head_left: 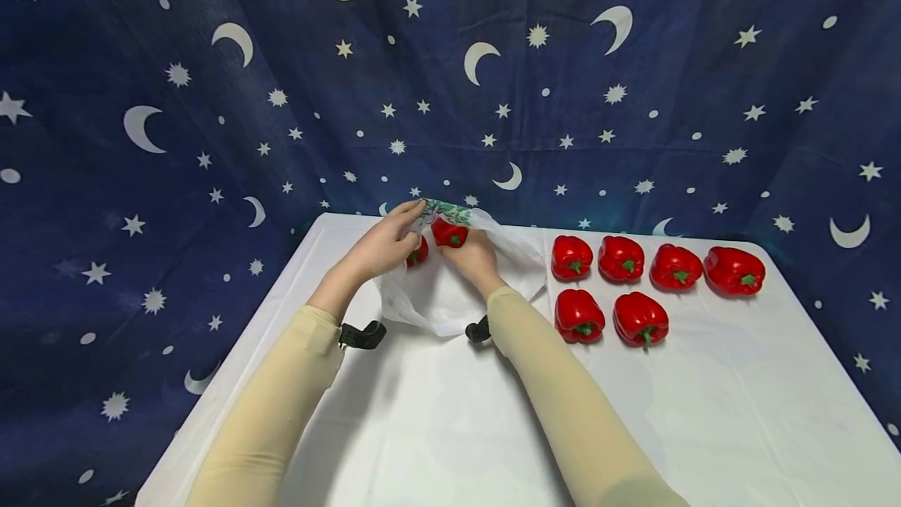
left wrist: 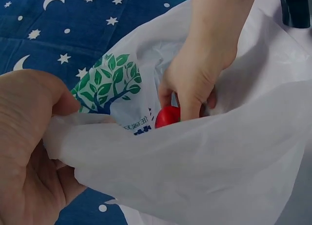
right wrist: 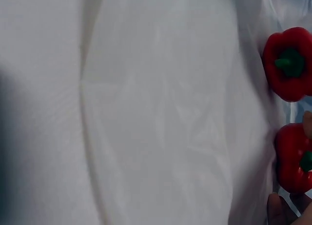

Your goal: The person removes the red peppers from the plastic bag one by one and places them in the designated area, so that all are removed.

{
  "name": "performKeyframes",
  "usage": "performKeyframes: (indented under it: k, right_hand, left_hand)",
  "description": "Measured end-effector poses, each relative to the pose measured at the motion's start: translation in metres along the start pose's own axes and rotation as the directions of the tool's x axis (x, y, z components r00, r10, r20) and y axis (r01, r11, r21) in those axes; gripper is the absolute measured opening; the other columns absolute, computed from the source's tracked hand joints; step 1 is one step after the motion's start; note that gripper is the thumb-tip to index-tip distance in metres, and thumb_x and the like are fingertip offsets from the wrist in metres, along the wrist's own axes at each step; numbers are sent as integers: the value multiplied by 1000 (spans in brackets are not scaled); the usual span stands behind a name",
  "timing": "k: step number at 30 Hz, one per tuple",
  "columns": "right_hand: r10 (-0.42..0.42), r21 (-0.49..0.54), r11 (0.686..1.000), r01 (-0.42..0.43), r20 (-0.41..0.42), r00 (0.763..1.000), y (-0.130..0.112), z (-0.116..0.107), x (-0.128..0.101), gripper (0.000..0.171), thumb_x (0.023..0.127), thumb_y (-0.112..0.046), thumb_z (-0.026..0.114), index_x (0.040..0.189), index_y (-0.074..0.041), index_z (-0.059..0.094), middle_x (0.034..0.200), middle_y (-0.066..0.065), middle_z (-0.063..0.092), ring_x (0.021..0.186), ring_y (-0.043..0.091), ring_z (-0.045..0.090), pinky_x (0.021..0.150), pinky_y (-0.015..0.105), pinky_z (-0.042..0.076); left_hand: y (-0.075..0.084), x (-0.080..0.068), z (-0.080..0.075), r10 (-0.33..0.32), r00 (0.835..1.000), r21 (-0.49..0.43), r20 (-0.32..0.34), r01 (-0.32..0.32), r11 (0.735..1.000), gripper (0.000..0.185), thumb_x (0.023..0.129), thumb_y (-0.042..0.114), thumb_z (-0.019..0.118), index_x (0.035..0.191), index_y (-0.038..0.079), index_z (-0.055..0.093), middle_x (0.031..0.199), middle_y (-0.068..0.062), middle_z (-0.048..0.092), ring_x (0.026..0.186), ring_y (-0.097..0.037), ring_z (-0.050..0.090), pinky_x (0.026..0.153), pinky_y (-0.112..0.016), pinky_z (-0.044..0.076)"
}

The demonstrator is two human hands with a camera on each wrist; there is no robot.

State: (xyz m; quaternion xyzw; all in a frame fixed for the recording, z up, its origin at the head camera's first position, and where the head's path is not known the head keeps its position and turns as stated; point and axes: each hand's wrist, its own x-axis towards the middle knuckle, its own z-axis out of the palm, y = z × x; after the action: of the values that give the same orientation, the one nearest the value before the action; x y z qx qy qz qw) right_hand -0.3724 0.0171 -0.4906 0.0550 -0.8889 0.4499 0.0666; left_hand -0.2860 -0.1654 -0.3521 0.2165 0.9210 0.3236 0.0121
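A white plastic bag (head_left: 439,307) with a green tree print lies mouth-up toward me at the back of the table. My left hand (head_left: 383,247) pinches the bag's rim between thumb and fingers, as the left wrist view shows. Inside the bag, my right hand (head_left: 473,258) grips a red bell pepper (head_left: 449,231). Beside it in the bag is another red bell pepper (right wrist: 286,64), with its green stem facing out. From the left wrist view, the bag's near side hides most of the gripped pepper (left wrist: 167,116).
Several red bell peppers stand in two rows right of the bag, the back row including one pepper (head_left: 621,259) and the front row another (head_left: 640,319). A white cloth covers the table (head_left: 436,429). Behind hangs a dark blue curtain (head_left: 422,61) with moons and stars.
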Motion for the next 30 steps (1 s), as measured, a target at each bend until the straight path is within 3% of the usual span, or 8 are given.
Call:
performKeyframes:
  k: [4, 8, 14, 21, 27, 30]
  right_hand:
    - [-14, -87, 996, 11, -30, 999, 3, 2, 1, 40, 82, -37, 80, 105, -5, 72, 97, 9, 74, 89, 28, 69, 84, 41, 54]
    - [-24, -173, 985, 17, -40, 999, 4, 3, 2, 33, 84, -37, 78, 96, -6, 72, 90, 9, 74, 85, 29, 69, 79, 41, 54]
    - [-20, -204, 979, 18, -10, 1000, 3, -1, 0, 30, 85, -35, 77, 87, -5, 72, 86, 10, 73, 83, 31, 67, 78, 41, 53]
    - [-60, -131, 989, 68, 65, 996, 3, -11, -10, 34, 80, -30, 80, 102, -5, 71, 96, 8, 73, 88, 27, 67, 83, 38, 54]
    - [-57, -52, 996, 66, 159, 986, 4, -21, -25, 70, 80, -23, 82, 140, 0, 53, 132, 15, 63, 118, 31, 60, 98, 43, 51]
    - [-51, -22, 998, 56, 215, 975, 3, -27, -33, 79, 79, -19, 83, 146, 1, 46, 139, 17, 57, 125, 33, 55, 102, 46, 49]
  left_hand:
    - [1, 0, 4, 37, 999, 5, -25, -37, 999, 65, 97, 7, 47, 160, 3, 31, 168, -11, 23, 150, -25, 29, 111, -45, 35]
    - [1, 1, 7, 35, 999, 1, -30, -35, 999, 68, 95, 6, 48, 161, 4, 30, 168, -13, 22, 151, -24, 27, 110, -44, 35]
    - [1, 1, 9, 14, 999, -3, -38, -14, 1000, 69, 96, 8, 48, 161, 6, 28, 169, -10, 21, 152, -24, 25, 114, -44, 33]
    - [-4, 1, 5, 7, 999, 11, -49, -6, 1000, 68, 96, 8, 48, 161, 5, 29, 168, -9, 22, 151, -24, 26, 115, -45, 32]
    - [-8, -1, 4, 8, 999, 2, -49, -8, 1000, 68, 95, 6, 48, 160, 3, 30, 168, -12, 22, 152, -26, 24, 118, -46, 28]
    - [-9, -2, 4, -2, 999, 2, -47, 2, 1000, 69, 94, 5, 49, 161, 4, 29, 168, -12, 21, 153, -26, 23, 118, -47, 27]
